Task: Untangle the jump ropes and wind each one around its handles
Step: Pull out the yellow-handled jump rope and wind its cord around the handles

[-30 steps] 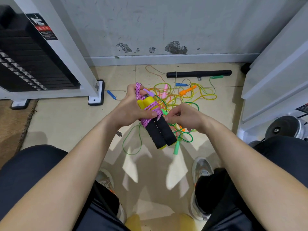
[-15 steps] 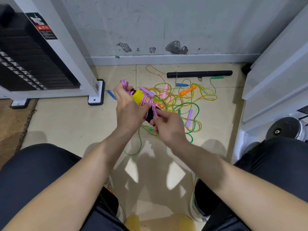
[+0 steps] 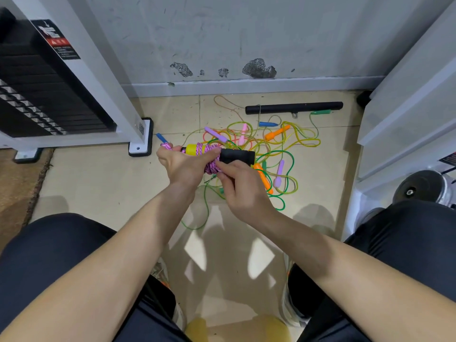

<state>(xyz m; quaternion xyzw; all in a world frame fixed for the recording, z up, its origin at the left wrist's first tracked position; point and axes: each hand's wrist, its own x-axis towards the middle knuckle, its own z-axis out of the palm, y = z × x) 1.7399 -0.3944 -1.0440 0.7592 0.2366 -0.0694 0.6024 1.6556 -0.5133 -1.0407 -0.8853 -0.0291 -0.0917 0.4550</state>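
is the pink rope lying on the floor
No, the pink rope is wound around black handles held by the left hand and right hand.

The beige tiled floor carries a tangle of jump ropes near its far edge, a black bar just beyond, and a brown mat at its left edge.

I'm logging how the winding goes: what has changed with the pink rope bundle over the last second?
The handles swung from slanting downward to lying level, black ends to the right. The right hand moved in from beside them to just under them and now pinches the pink rope. The left hand kept its grip on the wound part, and the tangled ropes beyond did not move.
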